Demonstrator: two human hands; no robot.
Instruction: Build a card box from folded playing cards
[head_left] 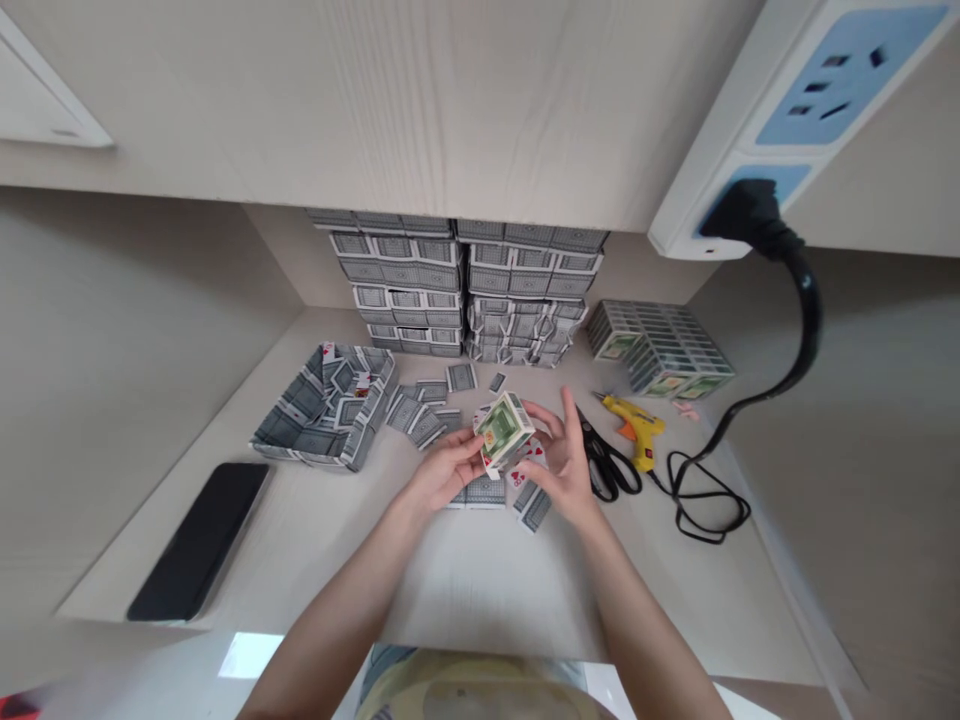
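Observation:
In the middle of the desk my left hand [448, 468] pinches a green and white playing-card box [504, 432], its thumb on the near left edge. The box is held tilted above the desk. My right hand [564, 462] is at the box's right side, fingers spread and index finger pointing up; whether its fingertips touch the box is hard to see. Beneath the hands lie face-down grey patterned cards [486, 492] and some red heart cards [534, 455]. More grey cards [416, 412] are scattered to the left of the box.
A tray made of cards [360, 440] holds loose cards at left, near a black phone [201, 540]. Stacked card-covered blocks [409, 270] stand behind. At right are black scissors [609, 468], a yellow glue gun [637, 428], wrapped card boxes [667, 350] and a black cable [806, 340] from a power strip [750, 150].

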